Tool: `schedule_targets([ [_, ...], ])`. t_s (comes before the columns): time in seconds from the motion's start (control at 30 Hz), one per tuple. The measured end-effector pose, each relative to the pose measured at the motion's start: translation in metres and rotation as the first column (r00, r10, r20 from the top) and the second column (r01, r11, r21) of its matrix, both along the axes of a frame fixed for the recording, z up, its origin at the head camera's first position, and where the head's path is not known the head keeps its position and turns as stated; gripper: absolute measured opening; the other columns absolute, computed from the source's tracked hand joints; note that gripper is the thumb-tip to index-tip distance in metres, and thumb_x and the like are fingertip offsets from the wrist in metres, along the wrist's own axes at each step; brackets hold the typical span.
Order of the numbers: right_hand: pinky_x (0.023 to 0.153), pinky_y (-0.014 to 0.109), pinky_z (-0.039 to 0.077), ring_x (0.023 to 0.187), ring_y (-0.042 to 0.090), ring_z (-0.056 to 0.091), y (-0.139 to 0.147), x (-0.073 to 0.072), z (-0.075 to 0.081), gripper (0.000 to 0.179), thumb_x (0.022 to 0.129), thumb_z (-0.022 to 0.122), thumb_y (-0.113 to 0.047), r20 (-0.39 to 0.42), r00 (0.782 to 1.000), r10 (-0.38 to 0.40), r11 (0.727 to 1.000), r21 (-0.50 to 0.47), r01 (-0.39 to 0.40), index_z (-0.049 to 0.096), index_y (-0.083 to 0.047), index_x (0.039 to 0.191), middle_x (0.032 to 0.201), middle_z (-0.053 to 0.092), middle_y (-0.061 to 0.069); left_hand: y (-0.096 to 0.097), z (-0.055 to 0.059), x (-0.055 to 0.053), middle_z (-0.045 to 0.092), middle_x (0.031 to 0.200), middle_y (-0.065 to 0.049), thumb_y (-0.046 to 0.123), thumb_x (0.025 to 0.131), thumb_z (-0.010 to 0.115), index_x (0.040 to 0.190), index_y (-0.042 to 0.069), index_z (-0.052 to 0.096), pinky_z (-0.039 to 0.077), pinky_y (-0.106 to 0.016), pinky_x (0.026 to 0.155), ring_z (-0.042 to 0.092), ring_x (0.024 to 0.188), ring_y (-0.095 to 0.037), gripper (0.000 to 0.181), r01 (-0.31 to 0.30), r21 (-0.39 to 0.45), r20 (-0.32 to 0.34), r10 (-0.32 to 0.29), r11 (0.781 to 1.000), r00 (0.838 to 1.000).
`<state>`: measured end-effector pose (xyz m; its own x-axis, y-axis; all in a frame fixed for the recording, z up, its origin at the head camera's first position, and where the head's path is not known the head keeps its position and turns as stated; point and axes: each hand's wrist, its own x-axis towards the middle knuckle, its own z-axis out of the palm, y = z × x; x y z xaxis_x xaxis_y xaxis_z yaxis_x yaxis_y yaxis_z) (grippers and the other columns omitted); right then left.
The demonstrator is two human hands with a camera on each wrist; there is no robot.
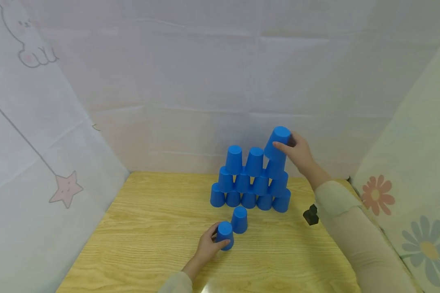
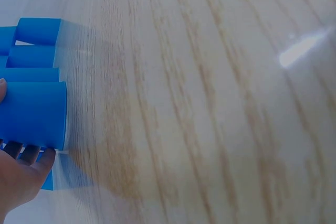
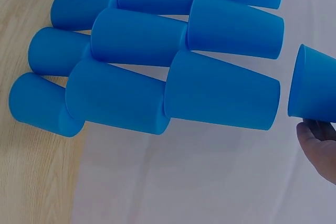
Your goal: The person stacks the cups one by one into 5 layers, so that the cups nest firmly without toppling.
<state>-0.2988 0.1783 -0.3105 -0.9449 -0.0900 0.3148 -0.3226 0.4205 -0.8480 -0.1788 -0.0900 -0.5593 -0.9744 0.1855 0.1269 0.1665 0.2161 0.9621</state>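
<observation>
Upside-down blue cups form a stepped stack [image 1: 243,183] on the wooden table, with three in its top row. My right hand [image 1: 301,154] grips another inverted blue cup [image 1: 277,140] over that row's right end. A gap separates this cup [image 3: 316,85] from the nearest top-row cup [image 3: 223,92] in the right wrist view. Nearer to me, my left hand [image 1: 208,245] has fingers and thumb around an inverted cup [image 1: 225,234] low at the table. Just behind it stands a single cup [image 1: 240,219]. In the left wrist view the left fingers curl beneath the cup [image 2: 34,114].
A small black object [image 1: 311,215] lies on the table [image 1: 150,228] to the right, beside the right sleeve. White patterned cloth [image 1: 168,81] hangs close behind the stack and along both sides.
</observation>
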Motion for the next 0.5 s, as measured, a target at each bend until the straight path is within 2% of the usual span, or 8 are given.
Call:
schedule_targets([
  [0.33,0.090,0.048,0.032,0.113,0.032,0.038,-0.006,-0.014,0.001,0.064,0.080,0.060,-0.034,0.026,1.000,0.001,1.000,-0.003,-0.001,0.033,-0.002,0.129,0.123,0.042,0.019,0.001,-0.001,0.000,0.046,0.122,-0.014,0.019,0.077,0.066,0.124,0.006,0.044,0.037,-0.046,0.087,0.039,0.113,-0.034,0.054,0.006,0.010,-0.002,-0.006,1.000,1.000],
  [0.4,0.091,0.048,0.032,0.114,0.031,0.037,-0.004,-0.022,-0.005,0.066,0.079,0.060,-0.036,0.033,0.999,-0.004,1.000,0.004,0.004,0.032,-0.005,0.130,0.125,0.041,0.017,0.002,0.000,0.001,0.046,0.122,-0.014,0.019,0.076,0.066,0.124,0.006,0.044,0.038,-0.046,0.087,0.039,0.113,-0.034,0.054,0.006,0.015,-0.001,-0.006,1.000,1.000],
  [0.43,0.090,0.045,0.034,0.112,0.028,0.040,0.006,-0.044,-0.021,0.067,0.077,0.062,-0.040,0.021,0.999,0.033,0.999,-0.035,-0.032,0.035,-0.008,0.129,0.123,0.044,0.014,0.002,0.000,0.001,0.046,0.121,-0.014,0.019,0.076,0.066,0.124,0.006,0.044,0.038,-0.046,0.086,0.039,0.112,-0.034,0.054,0.005,0.016,-0.002,-0.005,1.000,1.000],
  [0.5,0.090,0.046,0.034,0.113,0.027,0.039,0.009,-0.052,-0.026,0.071,0.074,0.062,-0.045,0.029,0.999,0.034,0.999,-0.035,-0.033,0.034,-0.011,0.130,0.124,0.043,0.012,0.003,0.001,0.002,0.046,0.122,-0.015,0.018,0.076,0.066,0.124,0.005,0.043,0.038,-0.046,0.086,0.039,0.112,-0.034,0.054,0.002,0.015,-0.001,-0.002,1.000,1.000],
])
